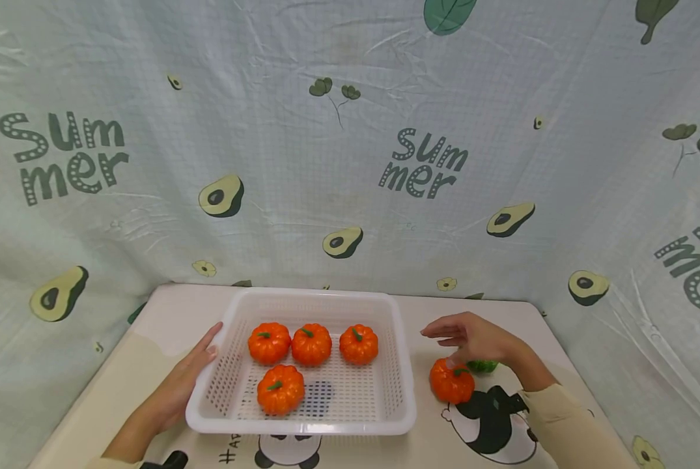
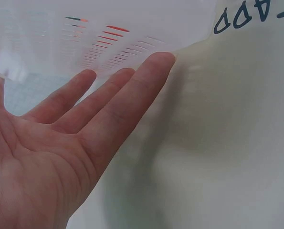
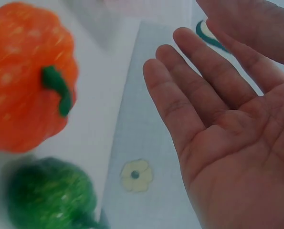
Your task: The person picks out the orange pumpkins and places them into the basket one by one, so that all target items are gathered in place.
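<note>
My left hand [image 1: 181, 384] rests against the left side of a white plastic basket [image 1: 303, 427], its fingers extended along the slotted wall in the left wrist view. Several small orange pumpkins [image 1: 282, 389] with green stems sit inside the basket. To the basket's right, an orange pumpkin [image 1: 450, 384] lies on the table beside a green pumpkin-like vegetable [image 1: 483, 367], partly hidden behind the hand and the orange one. Over these two hovers my right hand [image 1: 478, 333], fingers extended and holding nothing. In the right wrist view, the palm [image 3: 237, 143] appears apart from the orange pumpkin [image 3: 22, 81].
The pale table [image 1: 168, 306] bears a printed panda [image 1: 288, 449] in front of the basket and a black-and-white cartoon figure [image 1: 493, 423] at the right. A curtain [image 1: 279, 163] printed with avocados and "summer" lettering surrounds the table's back and sides.
</note>
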Motion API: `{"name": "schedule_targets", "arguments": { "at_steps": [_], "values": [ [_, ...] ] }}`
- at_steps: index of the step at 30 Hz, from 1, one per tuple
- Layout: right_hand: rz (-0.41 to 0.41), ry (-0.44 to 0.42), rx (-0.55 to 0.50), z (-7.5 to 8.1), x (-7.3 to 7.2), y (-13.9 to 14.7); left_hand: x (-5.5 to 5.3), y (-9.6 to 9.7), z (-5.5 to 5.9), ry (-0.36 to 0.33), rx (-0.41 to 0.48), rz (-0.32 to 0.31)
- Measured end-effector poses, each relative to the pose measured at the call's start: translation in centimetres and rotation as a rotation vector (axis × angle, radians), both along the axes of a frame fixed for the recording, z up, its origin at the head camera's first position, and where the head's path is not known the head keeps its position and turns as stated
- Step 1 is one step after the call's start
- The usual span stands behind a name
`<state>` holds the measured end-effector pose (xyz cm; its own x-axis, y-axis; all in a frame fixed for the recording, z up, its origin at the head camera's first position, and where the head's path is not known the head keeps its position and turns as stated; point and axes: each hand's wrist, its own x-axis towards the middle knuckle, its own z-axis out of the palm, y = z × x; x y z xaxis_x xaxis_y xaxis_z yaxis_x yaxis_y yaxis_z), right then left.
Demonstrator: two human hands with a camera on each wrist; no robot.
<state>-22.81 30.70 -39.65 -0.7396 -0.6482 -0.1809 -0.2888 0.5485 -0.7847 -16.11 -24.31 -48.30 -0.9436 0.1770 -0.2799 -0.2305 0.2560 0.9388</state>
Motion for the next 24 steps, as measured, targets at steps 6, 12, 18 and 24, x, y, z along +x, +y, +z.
{"name": "schedule_targets", "arguments": {
  "at_steps": [6,12,18,24],
  "values": [
    [-0.063,-0.023,-0.02,-1.8,0.8,2.6,0.1,0.0,0.0,0.004,0.014,0.0],
    [-0.073,0.027,-0.059,-4.4,1.8,4.3,0.1,-0.1,0.0,0.007,0.015,0.007],
    [-0.114,0.014,-0.107,-6.6,2.4,4.7,0.1,-0.1,0.0,0.001,0.006,0.014],
    [-0.14,0.022,-0.086,-8.0,3.0,4.6,0.1,0.0,0.1,0.007,0.015,0.01]
  ]
}}
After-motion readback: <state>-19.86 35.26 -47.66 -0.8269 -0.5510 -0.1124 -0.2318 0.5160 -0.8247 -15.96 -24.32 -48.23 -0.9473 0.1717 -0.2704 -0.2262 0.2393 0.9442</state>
